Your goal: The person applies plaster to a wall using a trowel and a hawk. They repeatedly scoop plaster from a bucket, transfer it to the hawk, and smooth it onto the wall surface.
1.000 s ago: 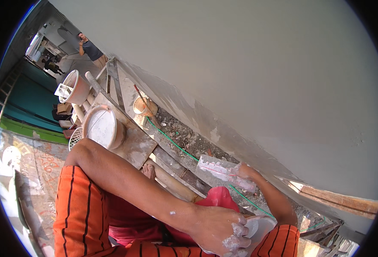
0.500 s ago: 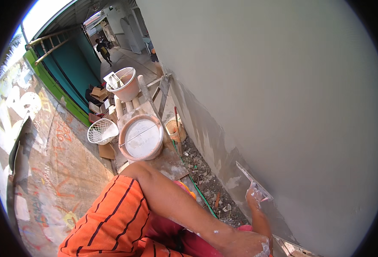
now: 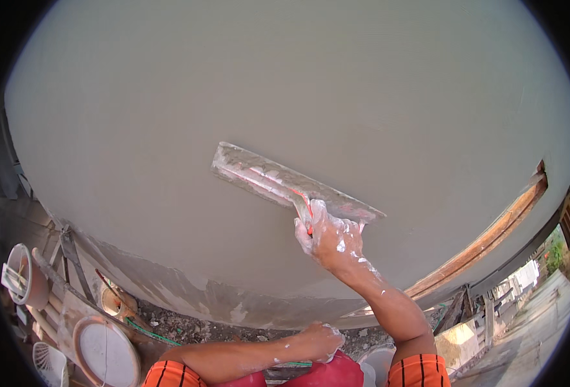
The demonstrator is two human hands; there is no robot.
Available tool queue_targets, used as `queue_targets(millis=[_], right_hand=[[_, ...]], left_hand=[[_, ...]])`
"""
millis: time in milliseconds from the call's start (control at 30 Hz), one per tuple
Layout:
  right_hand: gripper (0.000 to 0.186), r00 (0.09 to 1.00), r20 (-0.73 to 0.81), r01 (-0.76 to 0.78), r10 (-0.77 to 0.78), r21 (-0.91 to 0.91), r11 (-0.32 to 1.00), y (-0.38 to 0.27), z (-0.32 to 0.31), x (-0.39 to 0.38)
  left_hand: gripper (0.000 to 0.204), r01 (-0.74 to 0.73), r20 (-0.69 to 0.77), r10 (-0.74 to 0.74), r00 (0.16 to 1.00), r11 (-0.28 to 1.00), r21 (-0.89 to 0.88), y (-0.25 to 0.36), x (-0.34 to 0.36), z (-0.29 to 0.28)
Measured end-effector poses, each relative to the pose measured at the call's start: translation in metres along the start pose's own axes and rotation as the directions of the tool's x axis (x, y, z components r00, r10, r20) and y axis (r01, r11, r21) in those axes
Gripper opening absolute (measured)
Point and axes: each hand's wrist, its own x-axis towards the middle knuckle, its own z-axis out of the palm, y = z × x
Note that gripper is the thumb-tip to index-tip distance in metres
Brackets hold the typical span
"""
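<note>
My right hand, spattered with white, is closed round the handle of a long plastering trowel. The trowel's rectangular blade lies slantwise against the smooth grey wall, its left end higher than its right. Low in the picture, my left hand is curled shut beside the red cloth over my lap. White smears mark its knuckles, and nothing shows in it, though its fingertips are partly hidden.
At lower left, a tub of pale mix and a bucket stand on boards. A white lattice basket sits nearby. Rubble and a green hose run along the wall's foot. A wood-edged gap opens at right.
The view has swung right to face the wall. My right hand and the trowel now appear higher up, mid-wall. My left arm stays low, across my lap.
</note>
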Motion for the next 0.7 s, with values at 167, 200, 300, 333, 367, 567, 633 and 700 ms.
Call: queue_targets(millis=[167,200,300,333,367,567,633,700], right_hand=[[0.031,0.784,-0.536,-0.186,0.314,0.280,0.942,0.045,-0.185,0.077],[0.031,0.738,-0.616,-0.034,0.275,0.373,0.927,0.066,-0.204,0.082],[0.035,0.599,-0.734,-0.249,0.321,0.211,0.945,0.146,-0.251,0.075],[0.035,0.549,-0.698,-0.301,0.460,0.348,0.888,0.166,-0.261,0.066],[0.034,0.491,-0.645,-0.342,0.586,0.476,0.810,0.188,-0.271,0.055],[0.030,0.484,-0.519,-0.128,0.705,0.755,0.643,0.217,-0.278,0.021],[0.031,0.660,-0.450,-0.060,0.602,0.767,0.639,0.149,-0.240,0.044],[0.031,0.725,-0.487,-0.114,0.487,0.613,0.782,0.142,-0.228,0.053]], left_hand=[[0.024,0.025,0.174,-0.019,0.985,0.999,-0.029,-0.007,0.003,-0.007],[0.026,0.020,0.161,-0.014,0.987,0.999,-0.038,-0.012,0.001,-0.002],[0.032,0.009,0.103,-0.003,0.995,0.998,-0.058,-0.009,-0.006,-0.005],[0.035,0.017,0.078,-0.013,0.997,0.998,-0.056,-0.005,-0.010,-0.009],[0.030,0.015,0.067,-0.011,0.998,0.997,-0.069,-0.002,-0.011,-0.013],[0.030,0.041,0.111,-0.029,0.993,0.993,-0.107,-0.013,-0.005,-0.009],[0.039,0.159,0.252,-0.135,0.958,0.984,-0.078,-0.021,-0.003,-0.009],[0.040,0.128,0.275,-0.101,0.956,0.989,-0.080,-0.021,0.005,-0.007]])
